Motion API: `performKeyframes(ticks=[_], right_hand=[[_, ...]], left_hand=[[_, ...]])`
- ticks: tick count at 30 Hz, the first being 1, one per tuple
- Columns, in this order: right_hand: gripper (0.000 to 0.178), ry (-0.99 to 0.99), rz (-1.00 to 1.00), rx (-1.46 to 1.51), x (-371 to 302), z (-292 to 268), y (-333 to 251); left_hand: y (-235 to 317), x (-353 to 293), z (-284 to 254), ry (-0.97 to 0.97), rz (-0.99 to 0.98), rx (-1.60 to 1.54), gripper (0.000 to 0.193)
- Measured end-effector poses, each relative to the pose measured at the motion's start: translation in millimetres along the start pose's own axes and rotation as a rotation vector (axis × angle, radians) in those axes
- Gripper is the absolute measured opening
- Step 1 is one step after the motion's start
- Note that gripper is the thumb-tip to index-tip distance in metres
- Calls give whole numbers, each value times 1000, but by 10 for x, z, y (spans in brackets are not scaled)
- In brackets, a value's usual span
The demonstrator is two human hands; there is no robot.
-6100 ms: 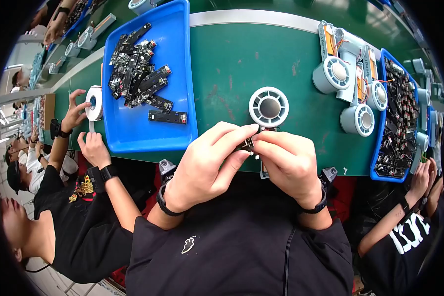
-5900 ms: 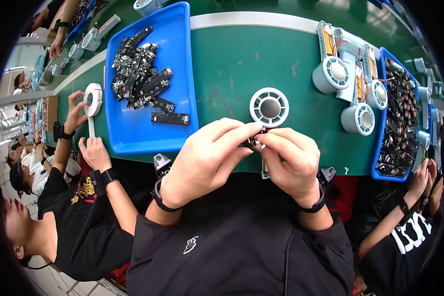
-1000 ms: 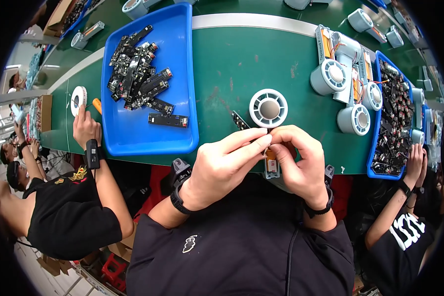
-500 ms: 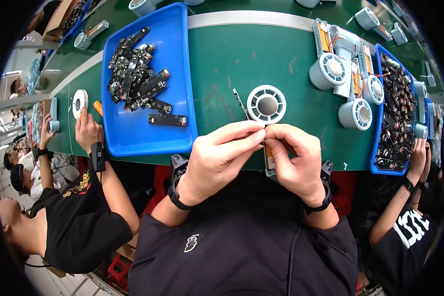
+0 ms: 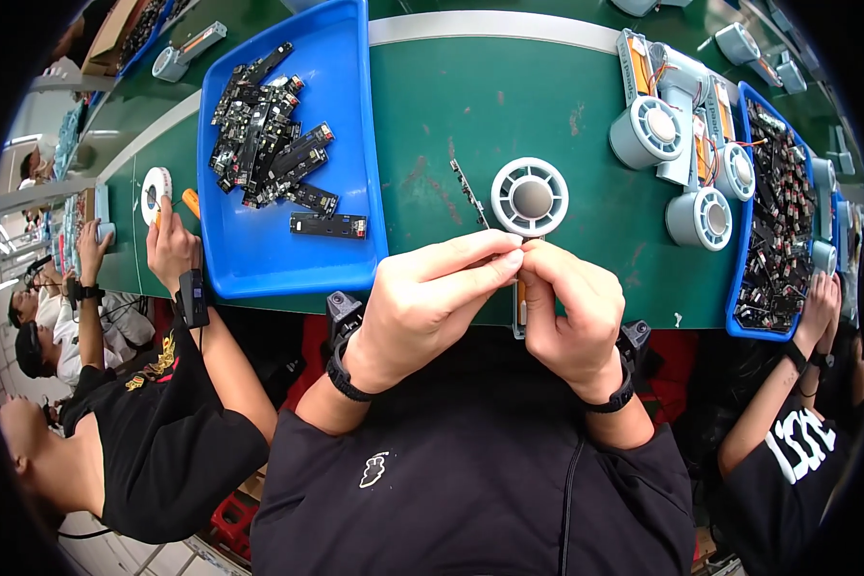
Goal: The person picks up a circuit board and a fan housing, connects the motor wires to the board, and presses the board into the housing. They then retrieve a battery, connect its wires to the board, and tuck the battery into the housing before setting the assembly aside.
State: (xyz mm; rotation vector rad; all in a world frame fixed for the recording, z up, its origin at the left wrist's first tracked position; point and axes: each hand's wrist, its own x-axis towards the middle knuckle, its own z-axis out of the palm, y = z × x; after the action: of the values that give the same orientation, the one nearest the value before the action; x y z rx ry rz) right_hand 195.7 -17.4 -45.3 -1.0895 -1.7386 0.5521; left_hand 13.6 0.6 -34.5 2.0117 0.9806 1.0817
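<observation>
My left hand and my right hand meet fingertip to fingertip at the table's near side. Both are closed in a pinch; whatever small piece sits between the fingers is hidden. Just beyond them lies a pale blue handheld fan with a round spoked grille and grey centre. Part of its handle, with an orange strip inside, shows between my hands. A narrow circuit board stands on edge left of the fan head, its lower end running behind my left fingers.
A blue tray with several black circuit boards lies to the left. Several opened fans with wires stand at the right, beside another blue tray full of boards. Co-workers' hands are at both sides.
The view has shifted slightly. The fan and circuit board sit a little farther from me, and more of the board shows. My hands stay pinched together in nearly the same place.
</observation>
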Motion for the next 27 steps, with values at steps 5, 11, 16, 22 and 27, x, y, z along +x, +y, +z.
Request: performKeyframes(ticks=[5,11,16,22,27], right_hand=[[17,-43,212,148,-69,-24,-60],[18,-20,177,119,-74,-65,-62],[18,-99,189,168,-81,-168,-38],[11,-6,176,-33,13,-392,-178],[11,-407,398,13,107,-662,-424]], left_hand=[[18,-45,48,51,-2,59,30],[25,-4,89,70,15,83,33],[126,-19,51,42,53,202,33],[280,90,-74,-90,96,426,34],[455,132,-41,-133,-370,-45,39]])
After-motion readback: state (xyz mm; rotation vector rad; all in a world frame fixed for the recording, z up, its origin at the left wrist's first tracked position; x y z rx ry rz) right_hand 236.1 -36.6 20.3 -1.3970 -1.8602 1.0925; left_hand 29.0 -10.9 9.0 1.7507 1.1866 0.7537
